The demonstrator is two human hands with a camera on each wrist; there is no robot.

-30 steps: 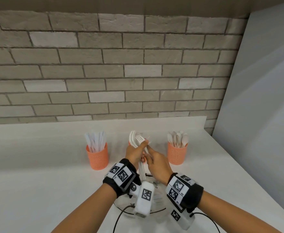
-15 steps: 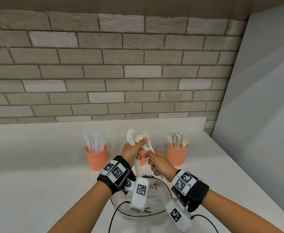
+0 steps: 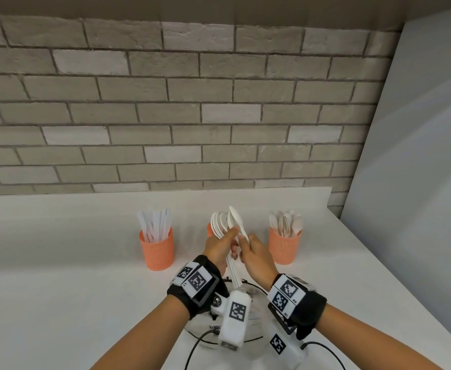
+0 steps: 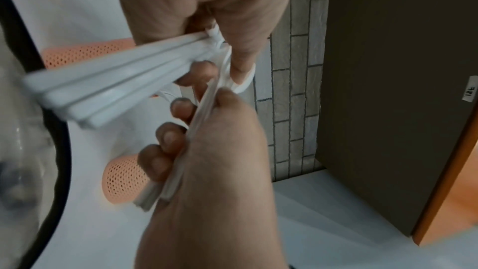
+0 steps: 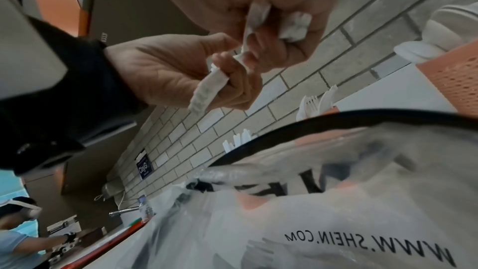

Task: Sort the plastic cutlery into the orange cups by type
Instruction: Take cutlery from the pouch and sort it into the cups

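Three orange mesh cups stand in a row. The left cup point(image 3: 157, 249) holds knives, the right cup point(image 3: 285, 245) holds spoons, and the middle cup point(image 3: 210, 229) is mostly hidden behind my hands. My left hand point(image 3: 223, 243) grips a bundle of white forks point(image 3: 219, 222) by the handles, heads up, in front of the middle cup. My right hand point(image 3: 255, 252) pinches a couple of white pieces point(image 3: 235, 218) just beside the bundle. In the left wrist view the right hand point(image 4: 207, 171) curls round their handles point(image 4: 178, 161), next to the bundle's handles point(image 4: 103, 81).
A clear plastic bag with a black rim point(image 3: 257, 291) lies on the white counter point(image 3: 59, 276) under my wrists, with print on it point(image 5: 375, 242). A brick wall point(image 3: 192, 116) backs the counter and a grey panel point(image 3: 419, 182) closes the right side.
My right hand has drawn its pieces off the bundle and now holds them upright beside it. Both hands stay in front of the middle cup.
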